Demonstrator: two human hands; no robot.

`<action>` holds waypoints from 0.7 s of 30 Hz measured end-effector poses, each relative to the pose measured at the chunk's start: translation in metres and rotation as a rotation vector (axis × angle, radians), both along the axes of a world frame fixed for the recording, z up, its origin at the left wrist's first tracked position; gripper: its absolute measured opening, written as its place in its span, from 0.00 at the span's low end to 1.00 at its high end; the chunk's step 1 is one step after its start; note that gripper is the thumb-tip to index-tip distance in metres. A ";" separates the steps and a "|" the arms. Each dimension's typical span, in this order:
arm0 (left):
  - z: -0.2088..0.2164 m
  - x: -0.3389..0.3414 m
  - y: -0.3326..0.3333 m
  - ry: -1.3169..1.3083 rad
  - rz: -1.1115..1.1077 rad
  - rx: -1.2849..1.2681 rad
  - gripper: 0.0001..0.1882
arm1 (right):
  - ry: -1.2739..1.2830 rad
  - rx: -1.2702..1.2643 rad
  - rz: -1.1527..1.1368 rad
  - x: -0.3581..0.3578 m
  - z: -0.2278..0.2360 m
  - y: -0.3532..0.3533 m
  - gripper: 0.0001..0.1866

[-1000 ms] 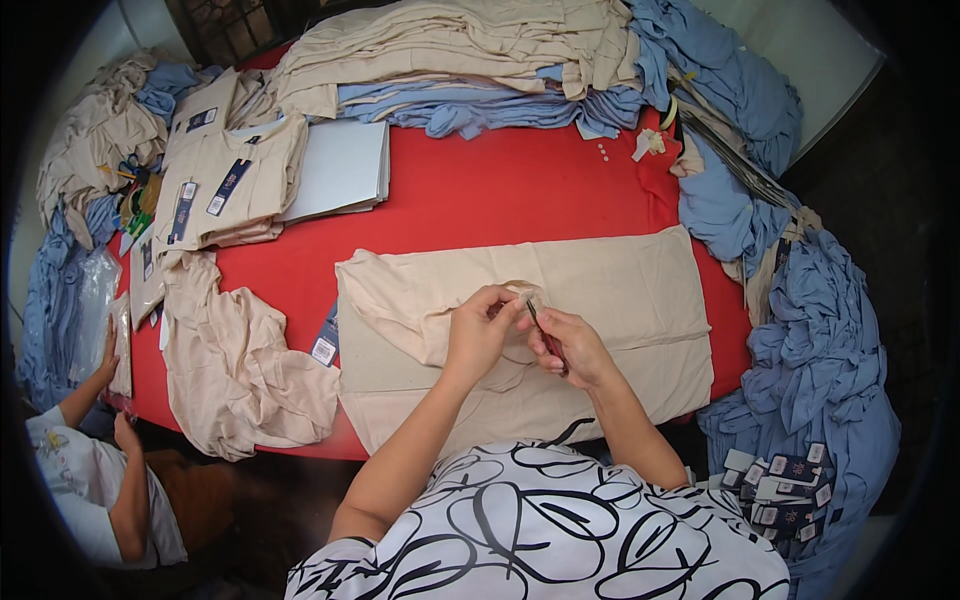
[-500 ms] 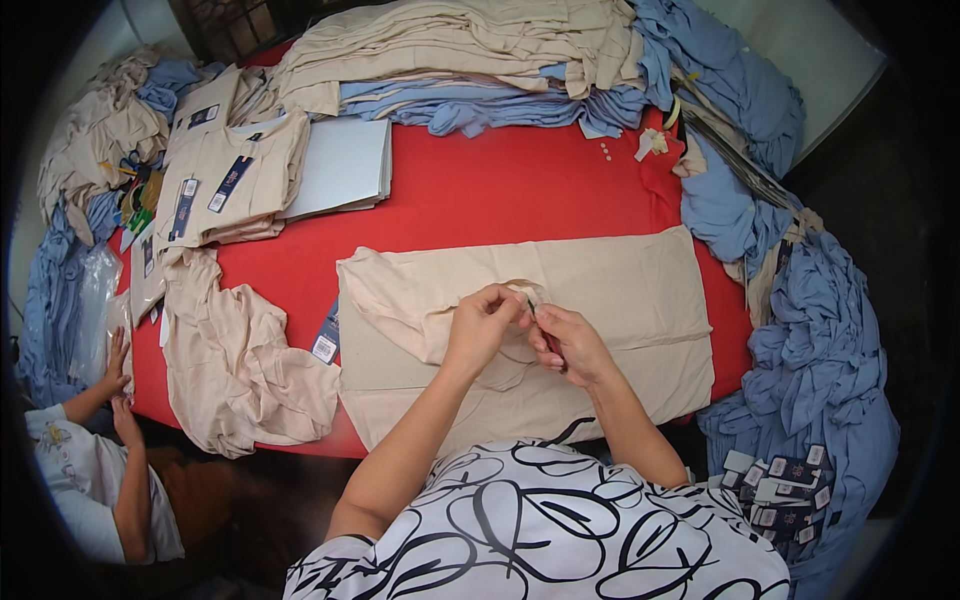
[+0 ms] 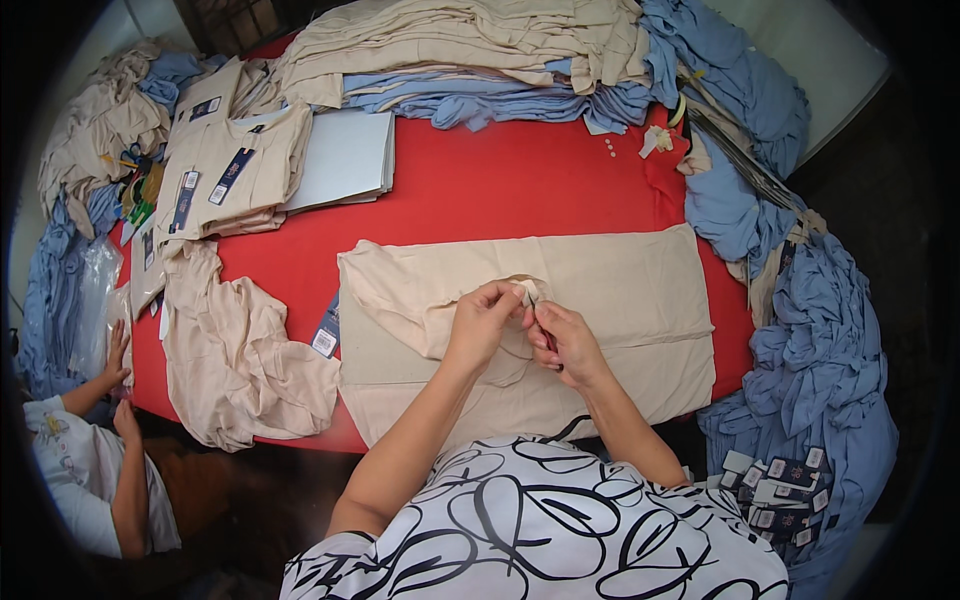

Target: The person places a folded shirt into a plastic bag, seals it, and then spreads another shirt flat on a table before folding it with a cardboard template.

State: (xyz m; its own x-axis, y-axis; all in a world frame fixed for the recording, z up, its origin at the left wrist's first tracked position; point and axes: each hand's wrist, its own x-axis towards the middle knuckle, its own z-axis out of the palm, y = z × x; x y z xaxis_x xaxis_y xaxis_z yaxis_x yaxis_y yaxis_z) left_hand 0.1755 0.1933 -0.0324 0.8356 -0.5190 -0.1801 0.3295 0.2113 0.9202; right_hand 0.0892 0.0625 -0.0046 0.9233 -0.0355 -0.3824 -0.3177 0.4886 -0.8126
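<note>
A beige garment (image 3: 630,290) lies spread and partly folded on the red table in front of me, with a grey-beige board (image 3: 385,370) showing under its left part. My left hand (image 3: 485,320) pinches a small piece of its cloth, lifted at the neckline. Held in my right hand (image 3: 568,342) are small dark thread snips (image 3: 531,300), mostly covered by the fingers. Their thin blades point at the cloth beside my left fingertips. Whether the blades touch a thread is too small to tell.
Left of the garment are a crumpled beige garment (image 3: 240,350) and a navy tag (image 3: 327,330). Folded tagged shirts (image 3: 250,175) and grey boards (image 3: 345,160) lie behind. Blue cloth heaps (image 3: 820,330) line the right, with several tags (image 3: 780,490). A co-worker's hands (image 3: 120,370) handle clear plastic at far left.
The snips and both hands have shifted very slightly at the lifted cloth, and a pale bit now shows more between the fingertips. The co-worker's hands have moved a little.
</note>
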 end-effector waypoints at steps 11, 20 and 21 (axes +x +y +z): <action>0.030 0.017 0.008 -0.078 -0.276 0.240 0.14 | -0.370 -1.691 0.337 0.007 0.058 -0.034 0.14; 0.026 0.015 0.007 -0.135 -0.316 0.230 0.12 | -0.361 -1.892 0.575 0.022 0.073 -0.046 0.12; 0.026 0.014 0.008 -0.126 -0.301 0.225 0.11 | -0.363 -1.891 0.582 0.023 0.075 -0.046 0.12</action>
